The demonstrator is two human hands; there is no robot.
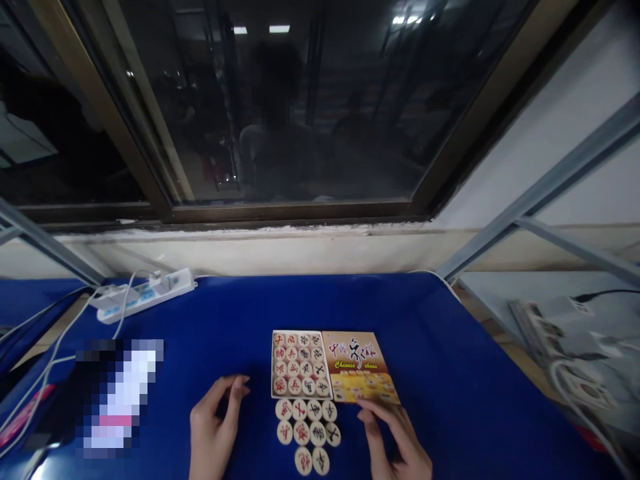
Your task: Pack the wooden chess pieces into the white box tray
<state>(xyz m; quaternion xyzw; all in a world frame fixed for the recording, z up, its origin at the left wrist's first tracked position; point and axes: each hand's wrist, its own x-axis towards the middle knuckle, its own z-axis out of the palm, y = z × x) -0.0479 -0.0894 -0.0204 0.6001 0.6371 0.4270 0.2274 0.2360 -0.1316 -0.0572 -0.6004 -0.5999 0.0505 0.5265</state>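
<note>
A shallow white box (273, 365) holds rows of round Chinese chess pieces with red and black characters. Its printed lid (357, 360), marked "Chinese chess", lies against the right side. Below the box, several loose pieces (301, 433) lie in rows on the blue table, with a red one (303, 461) and a black one (321, 461) nearest me. My left hand (217, 423) is left of the box, thumb and fingertips drawn together, with nothing seen in them. At the lid's lower edge is my right hand (393, 437), thumb and forefinger slightly apart, no piece visible between them.
A white power strip (145, 297) with plugs and cables sits at the back left of the table (240, 300). Blurred-out, a bright-screened object (120, 397) lies at left. Metal frame bars (500, 230) slant beside the table, and a window (295, 107) rises behind.
</note>
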